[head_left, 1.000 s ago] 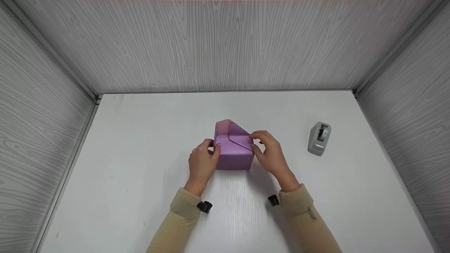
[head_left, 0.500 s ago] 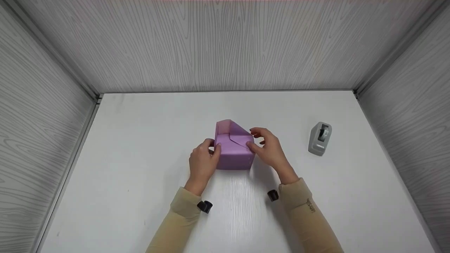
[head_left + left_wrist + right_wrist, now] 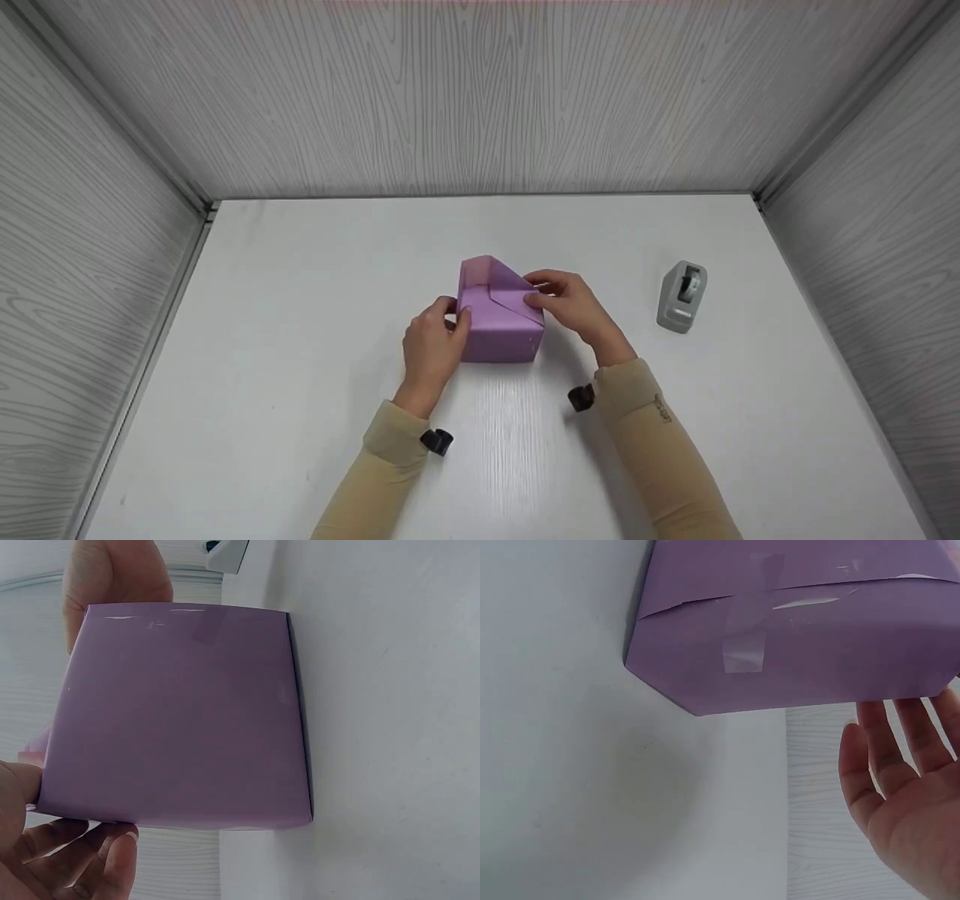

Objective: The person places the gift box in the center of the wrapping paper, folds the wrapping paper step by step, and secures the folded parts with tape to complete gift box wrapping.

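Note:
A box wrapped in purple paper (image 3: 502,343) stands between both hands on the white table. Its top has a diagonal paper edge, and a pointed flap (image 3: 475,271) rises at the far side. My left hand (image 3: 433,339) grips the box's left side, thumb at the top edge, fingers down the side. With the thumb on top and the fingers behind, my right hand (image 3: 574,304) pinches the far right top edge. In the right wrist view a piece of clear tape (image 3: 744,652) lies on the box's right side, below a slit in the paper.
A grey tape dispenser (image 3: 681,298) stands to the right on the white table (image 3: 300,300). Wood-grain panels (image 3: 480,97) rise behind the table and on both sides.
My right hand has slid from the box's right edge toward its far right corner, the thumb now on top. The left hand and the box have stayed almost in place.

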The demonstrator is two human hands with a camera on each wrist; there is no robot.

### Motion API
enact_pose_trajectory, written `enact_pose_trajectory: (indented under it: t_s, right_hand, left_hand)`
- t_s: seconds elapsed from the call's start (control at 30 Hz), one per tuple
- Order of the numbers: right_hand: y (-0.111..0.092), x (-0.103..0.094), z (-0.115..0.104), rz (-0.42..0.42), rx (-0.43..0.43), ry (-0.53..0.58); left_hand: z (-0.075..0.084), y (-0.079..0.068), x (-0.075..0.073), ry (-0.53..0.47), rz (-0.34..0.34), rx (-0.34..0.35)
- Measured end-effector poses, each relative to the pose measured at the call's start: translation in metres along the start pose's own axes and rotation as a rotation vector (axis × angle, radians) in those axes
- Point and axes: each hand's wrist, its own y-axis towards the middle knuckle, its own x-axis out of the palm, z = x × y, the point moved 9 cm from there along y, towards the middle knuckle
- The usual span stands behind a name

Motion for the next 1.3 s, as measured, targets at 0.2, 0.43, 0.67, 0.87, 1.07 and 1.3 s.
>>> enact_pose_trajectory:
  t_s: [0.2, 0.43, 0.67, 0.87, 1.07, 1.3]
  right_hand:
    - [0.003, 0.000, -0.005, 0.100, 0.031, 0.018]
    - [0.001, -0.003, -0.006, 0.180, 0.048, 0.008]
    - [-0.001, -0.006, -0.014, 0.206, -0.020, -0.057]
    - [-0.001, -0.008, -0.027, 0.222, -0.104, -0.128]
    - [0.001, -0.009, -0.025, 0.219, -0.091, -0.144]
    - [0.002, -0.005, -0.030, 0.180, -0.115, -0.185]
  left_hand:
    - [0.001, 0.000, -0.001, -0.002, 0.006, 0.003]
    - [0.002, -0.001, -0.001, 0.001, 0.011, 0.013]
    - [0.002, -0.001, -0.002, 0.003, 0.011, 0.008]
    - [0.001, -0.001, -0.001, 0.006, 0.012, 0.008]
    - [0.001, -0.001, -0.001, 0.000, 0.016, 0.009]
    - [0.001, -0.001, -0.001, -0.010, 0.011, 0.018]
